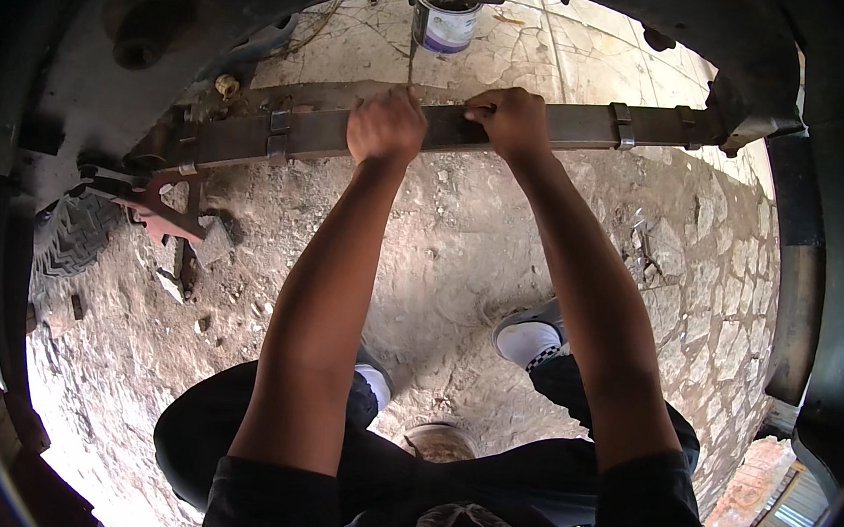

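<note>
A long dark leaf spring (585,126) with metal clips runs across in front of me, under the body of a vehicle. My left hand (387,125) is closed over it left of its middle, the fingertips curled out of sight on the far side. Just right of the middle, my right hand (515,121) is closed in a fist against the spring. Its thumb and forefinger are pinched together near the spring's face; whatever lies between them is too small or hidden to make out. A short stretch of bare spring lies between the two hands.
A paint-spattered bucket (446,22) stands on cracked paving beyond the spring. At left are a reddish metal stand (168,209), a treaded tyre (78,233) and loose stones. Dark vehicle frame parts (759,77) close in overhead and on both sides. The dirt ground (444,235) is uneven.
</note>
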